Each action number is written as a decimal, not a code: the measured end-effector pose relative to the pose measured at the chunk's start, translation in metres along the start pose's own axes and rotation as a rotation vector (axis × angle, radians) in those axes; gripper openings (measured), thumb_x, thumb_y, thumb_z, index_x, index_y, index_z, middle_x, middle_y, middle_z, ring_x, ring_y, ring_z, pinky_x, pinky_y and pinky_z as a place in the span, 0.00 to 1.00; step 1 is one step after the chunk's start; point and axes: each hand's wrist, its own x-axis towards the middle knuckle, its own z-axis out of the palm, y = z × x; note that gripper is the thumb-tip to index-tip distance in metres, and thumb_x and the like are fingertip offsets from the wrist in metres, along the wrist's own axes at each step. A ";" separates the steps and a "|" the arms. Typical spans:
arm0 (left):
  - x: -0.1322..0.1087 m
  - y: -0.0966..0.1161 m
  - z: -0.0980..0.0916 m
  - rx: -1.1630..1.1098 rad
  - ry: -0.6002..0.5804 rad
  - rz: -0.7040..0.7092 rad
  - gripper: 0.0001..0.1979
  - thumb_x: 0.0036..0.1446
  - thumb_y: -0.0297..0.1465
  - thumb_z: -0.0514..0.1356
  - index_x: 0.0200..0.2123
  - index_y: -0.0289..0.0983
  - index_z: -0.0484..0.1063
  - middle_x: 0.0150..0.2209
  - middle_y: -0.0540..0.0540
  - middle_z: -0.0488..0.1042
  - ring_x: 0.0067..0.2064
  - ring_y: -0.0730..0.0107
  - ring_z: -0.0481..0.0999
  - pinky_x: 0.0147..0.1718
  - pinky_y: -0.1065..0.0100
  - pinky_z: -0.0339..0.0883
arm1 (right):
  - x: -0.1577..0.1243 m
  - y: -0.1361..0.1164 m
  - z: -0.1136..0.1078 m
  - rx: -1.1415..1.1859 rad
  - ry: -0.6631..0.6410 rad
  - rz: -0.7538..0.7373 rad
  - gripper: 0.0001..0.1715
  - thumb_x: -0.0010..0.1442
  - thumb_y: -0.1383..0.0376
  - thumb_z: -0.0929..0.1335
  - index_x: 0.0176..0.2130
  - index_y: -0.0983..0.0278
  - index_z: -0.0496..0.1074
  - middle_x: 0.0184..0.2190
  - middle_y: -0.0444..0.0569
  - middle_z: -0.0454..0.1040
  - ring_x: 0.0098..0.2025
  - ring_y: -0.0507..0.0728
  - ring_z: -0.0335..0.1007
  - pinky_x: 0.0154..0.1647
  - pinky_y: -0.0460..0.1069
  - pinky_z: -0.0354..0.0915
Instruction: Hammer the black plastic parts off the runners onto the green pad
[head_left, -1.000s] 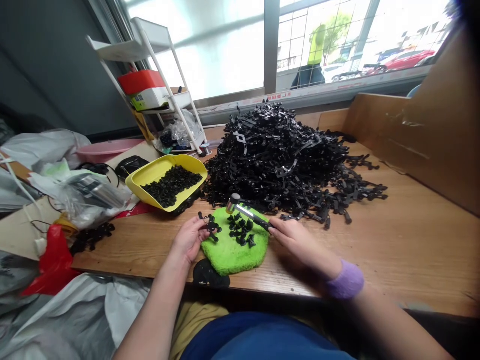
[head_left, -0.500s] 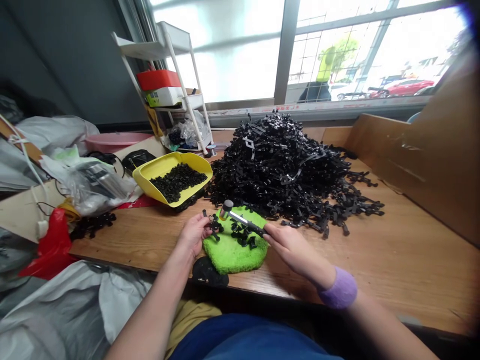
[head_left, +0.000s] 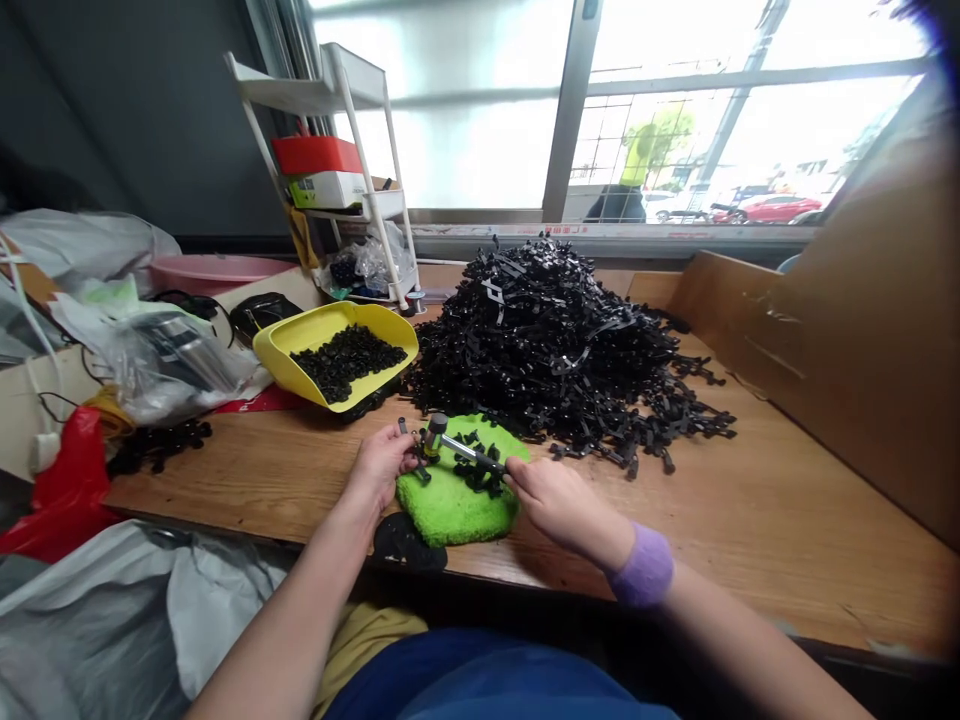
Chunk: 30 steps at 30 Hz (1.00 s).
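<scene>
My left hand (head_left: 382,462) pinches a black plastic part (head_left: 421,472), a branched piece with knobbed ends, over the left edge of a fuzzy green cloth pad (head_left: 457,515). In my right hand (head_left: 559,500) is the dark handle of a small hammer (head_left: 466,450). The hammer's head lies at the black part, close beside my left fingers; whether it touches cannot be made out. Several small loose black pieces (head_left: 484,478) rest on the pad beneath the hammer's shaft.
A big heap of black plastic parts (head_left: 547,350) fills the table's back middle. Left of it stands a yellow scoop-shaped tray (head_left: 274,350) of small black pieces. A white shelf rack (head_left: 367,130) is behind, a brown board (head_left: 825,330) at right, a red bag (head_left: 64,480) at left.
The hammer head has come down slightly onto the black part in my left hand. The whole view has shifted a little; both hands keep their holds.
</scene>
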 end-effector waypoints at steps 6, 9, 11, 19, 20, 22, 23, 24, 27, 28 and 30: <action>0.004 0.000 0.001 0.032 -0.009 0.018 0.08 0.36 0.23 0.65 0.19 0.31 0.67 0.16 0.52 0.68 0.14 0.83 0.62 0.10 0.82 0.47 | 0.005 -0.002 0.002 -0.008 -0.019 0.047 0.13 0.65 0.64 0.57 0.30 0.63 0.61 0.20 0.45 0.63 0.21 0.54 0.58 0.22 0.48 0.45; -0.001 0.001 -0.002 0.040 -0.027 0.029 0.08 0.36 0.24 0.66 0.20 0.31 0.68 0.15 0.52 0.68 0.14 0.84 0.61 0.10 0.82 0.44 | 0.001 0.001 -0.002 0.027 -0.017 0.047 0.14 0.65 0.62 0.57 0.29 0.63 0.62 0.21 0.46 0.64 0.23 0.54 0.60 0.24 0.47 0.49; -0.009 0.001 -0.006 0.037 -0.069 0.017 0.08 0.38 0.25 0.66 0.24 0.31 0.70 0.19 0.50 0.71 0.17 0.83 0.65 0.12 0.82 0.49 | -0.008 0.006 -0.005 0.172 0.035 0.038 0.15 0.66 0.61 0.56 0.32 0.63 0.63 0.25 0.46 0.66 0.26 0.55 0.62 0.27 0.47 0.53; -0.039 -0.005 -0.012 0.127 -0.365 -0.085 0.13 0.41 0.30 0.67 0.33 0.32 0.73 0.28 0.44 0.76 0.23 0.74 0.72 0.21 0.75 0.65 | -0.051 0.031 -0.005 0.518 0.122 0.086 0.18 0.67 0.58 0.54 0.29 0.63 0.59 0.25 0.45 0.65 0.27 0.55 0.60 0.28 0.48 0.55; -0.039 -0.006 -0.011 0.149 -0.358 -0.081 0.14 0.41 0.31 0.67 0.34 0.32 0.74 0.27 0.44 0.76 0.22 0.74 0.72 0.20 0.75 0.64 | -0.054 0.032 -0.003 0.531 0.112 0.086 0.18 0.67 0.58 0.54 0.29 0.63 0.60 0.26 0.46 0.65 0.28 0.55 0.61 0.29 0.49 0.55; -0.039 -0.006 -0.008 0.179 -0.343 -0.074 0.15 0.41 0.31 0.67 0.34 0.32 0.75 0.26 0.45 0.76 0.21 0.74 0.72 0.20 0.75 0.64 | -0.057 0.034 0.000 0.555 0.110 0.094 0.18 0.67 0.58 0.54 0.31 0.63 0.61 0.28 0.46 0.67 0.30 0.55 0.62 0.31 0.49 0.56; -0.039 -0.005 -0.007 0.189 -0.336 -0.072 0.15 0.40 0.31 0.67 0.34 0.32 0.75 0.26 0.45 0.76 0.22 0.74 0.72 0.20 0.75 0.64 | -0.058 0.035 0.001 0.565 0.112 0.102 0.17 0.67 0.58 0.54 0.32 0.63 0.62 0.29 0.47 0.67 0.31 0.56 0.62 0.32 0.49 0.56; -0.039 -0.005 -0.006 0.199 -0.333 -0.074 0.15 0.40 0.31 0.68 0.34 0.32 0.76 0.26 0.45 0.77 0.22 0.74 0.72 0.21 0.75 0.65 | -0.059 0.036 0.003 0.574 0.112 0.113 0.18 0.67 0.57 0.54 0.33 0.63 0.63 0.29 0.47 0.67 0.32 0.56 0.63 0.32 0.49 0.56; -0.040 -0.003 -0.006 0.232 -0.339 -0.089 0.16 0.39 0.32 0.67 0.35 0.31 0.76 0.27 0.44 0.77 0.24 0.73 0.73 0.24 0.74 0.66 | -0.061 0.040 0.005 0.599 0.085 0.133 0.19 0.67 0.56 0.54 0.33 0.63 0.64 0.30 0.47 0.68 0.31 0.56 0.63 0.32 0.49 0.57; -0.040 -0.002 -0.006 0.245 -0.340 -0.092 0.17 0.40 0.32 0.67 0.36 0.32 0.76 0.27 0.44 0.78 0.24 0.73 0.73 0.24 0.74 0.65 | -0.061 0.040 0.005 0.602 0.081 0.133 0.19 0.67 0.56 0.54 0.33 0.63 0.64 0.29 0.47 0.68 0.31 0.56 0.63 0.32 0.48 0.57; -0.041 -0.001 -0.005 0.280 -0.337 -0.094 0.17 0.40 0.32 0.67 0.37 0.32 0.77 0.26 0.45 0.77 0.23 0.74 0.72 0.21 0.76 0.62 | -0.061 0.040 0.005 0.602 0.090 0.123 0.18 0.67 0.57 0.55 0.34 0.63 0.65 0.31 0.47 0.68 0.33 0.56 0.63 0.33 0.49 0.57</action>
